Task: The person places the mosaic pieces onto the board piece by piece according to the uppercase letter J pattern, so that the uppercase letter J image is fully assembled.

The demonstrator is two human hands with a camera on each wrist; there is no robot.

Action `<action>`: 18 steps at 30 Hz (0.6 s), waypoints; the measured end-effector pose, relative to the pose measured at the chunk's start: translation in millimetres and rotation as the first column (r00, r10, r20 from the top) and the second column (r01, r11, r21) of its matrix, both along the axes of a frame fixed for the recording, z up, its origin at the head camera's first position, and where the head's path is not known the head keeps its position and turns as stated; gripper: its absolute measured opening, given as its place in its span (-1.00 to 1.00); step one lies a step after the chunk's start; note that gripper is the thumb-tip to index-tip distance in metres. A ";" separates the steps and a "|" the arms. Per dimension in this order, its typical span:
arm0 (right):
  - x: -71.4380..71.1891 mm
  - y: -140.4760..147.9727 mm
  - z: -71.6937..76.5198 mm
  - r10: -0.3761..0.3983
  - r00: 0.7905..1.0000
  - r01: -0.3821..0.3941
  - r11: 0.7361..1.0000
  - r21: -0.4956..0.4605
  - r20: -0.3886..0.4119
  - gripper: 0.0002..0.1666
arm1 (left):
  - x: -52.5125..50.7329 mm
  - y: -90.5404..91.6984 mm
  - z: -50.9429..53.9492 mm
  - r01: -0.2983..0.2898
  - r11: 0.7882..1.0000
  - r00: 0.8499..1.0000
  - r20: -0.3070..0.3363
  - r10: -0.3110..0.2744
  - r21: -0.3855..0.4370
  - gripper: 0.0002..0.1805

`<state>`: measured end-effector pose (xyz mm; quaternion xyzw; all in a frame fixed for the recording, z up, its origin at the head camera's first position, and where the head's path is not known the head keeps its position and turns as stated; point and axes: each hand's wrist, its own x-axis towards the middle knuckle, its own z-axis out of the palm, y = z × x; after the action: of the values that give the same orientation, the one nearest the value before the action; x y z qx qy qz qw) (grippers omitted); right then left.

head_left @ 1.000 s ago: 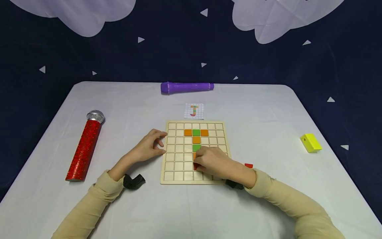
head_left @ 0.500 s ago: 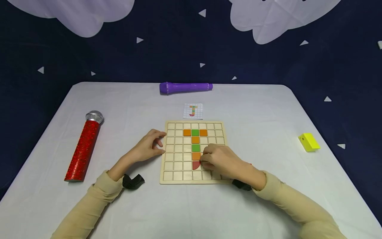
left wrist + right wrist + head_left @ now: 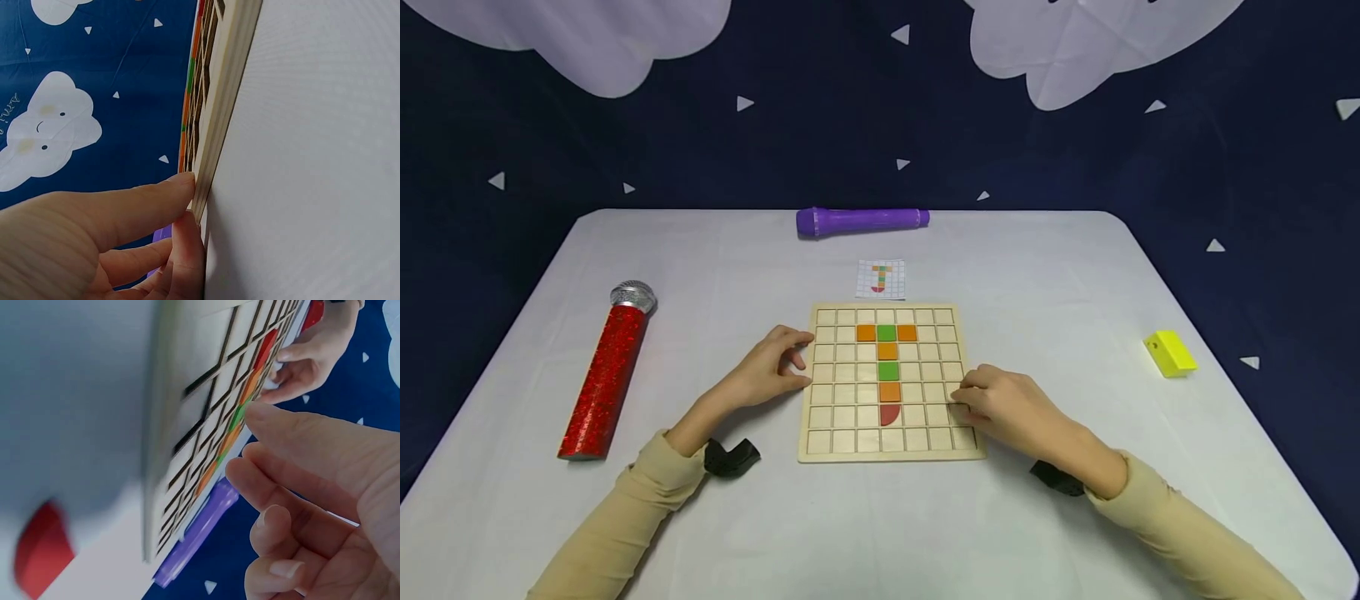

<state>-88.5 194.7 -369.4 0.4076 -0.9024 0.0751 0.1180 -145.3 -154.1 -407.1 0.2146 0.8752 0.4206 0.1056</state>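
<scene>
A wooden grid board (image 3: 846, 440) lies flat on the table. In its cells sit several orange and green square tiles (image 3: 888, 371), forming a T-like shape, and a red quarter-round tile (image 3: 890, 414) below them. My left hand (image 3: 758, 371) touches the board's left edge with thumb and fingertips, also seen at the board's side in the left wrist view. Over the right edge is my right hand (image 3: 1011, 407), fingers loosely bent and nothing seen between them in the right wrist view. Another red piece (image 3: 42, 550) lies on the table beyond the board's edge; the head view hides it.
A small pattern card (image 3: 881, 279) lies behind the board, with a purple microphone (image 3: 862, 222) farther back. To the left is a glittery red microphone (image 3: 606, 379). A yellow block (image 3: 1171, 354) sits far right. Black wrist mounts (image 3: 732, 457) hang under both wrists.
My right hand has drawn away from the red quarter-round tile, rightward to the board's edge, leaving that tile in its cell. My left hand stays at the left edge.
</scene>
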 end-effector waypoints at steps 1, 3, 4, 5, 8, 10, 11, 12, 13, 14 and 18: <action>1.2 3.7 -0.4 -0.008 1.000 0.008 1.000 -0.003 -0.001 -0.71 | 0.1 0.0 -0.2 -0.002 1.000 1.000 0.006 0.002 0.003 -0.33; 3.4 10.5 -0.8 -0.026 1.000 0.026 1.000 -0.007 -0.001 -0.69 | 0.1 -0.2 -0.3 0.000 1.000 1.000 0.002 0.000 0.008 -0.34; 4.5 13.6 -0.9 -0.036 0.999 0.036 0.999 -0.006 0.000 -0.69 | 0.1 -0.4 -0.3 0.002 1.000 1.000 -0.001 -0.002 0.010 -0.34; 5.4 16.5 -1.1 -0.046 0.999 0.046 0.999 -0.004 0.002 -0.68 | 0.2 -0.5 -0.2 0.000 1.000 1.000 -0.001 0.000 0.012 -0.34; 7.9 24.2 -1.3 -0.075 0.997 0.075 0.997 0.005 0.008 -0.66 | 0.0 -0.8 -0.3 -0.001 1.000 1.000 -0.002 0.001 0.013 -0.34; 9.1 28.6 -2.0 -0.094 0.995 0.094 0.995 0.011 0.012 -0.67 | 0.0 -0.8 -0.2 -0.002 1.000 1.000 0.003 0.002 0.012 -0.34; 9.7 30.6 -2.4 -0.103 0.995 0.103 0.995 0.014 0.013 -0.68 | 0.0 -0.8 -0.2 -0.004 1.000 1.000 0.006 0.004 0.010 -0.34; 10.3 32.6 -2.8 -0.110 0.994 0.110 0.994 0.015 0.013 -0.68 | 0.0 -0.7 0.0 -0.002 1.000 1.000 0.007 0.002 0.010 -0.34; 10.9 34.6 -3.3 -0.117 0.993 0.116 0.993 0.017 0.012 -0.69 | 0.2 -0.6 0.4 0.000 1.000 1.000 0.008 0.000 0.010 -0.34; 11.4 36.6 -4.1 -0.124 0.992 0.124 0.992 0.019 0.010 -0.69 | 0.4 -0.4 0.9 0.001 1.000 1.000 0.009 -0.001 0.011 -0.34; 13.0 43.9 -7.4 -0.147 0.989 0.147 0.989 0.023 0.011 -0.69 | 1.0 -0.2 1.5 0.003 1.000 1.000 0.007 -0.003 0.011 -0.34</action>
<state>-75.6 238.5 -376.8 0.3409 -0.9315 0.0588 0.1128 -144.3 -154.2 -405.6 0.2149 0.8723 0.4258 0.1080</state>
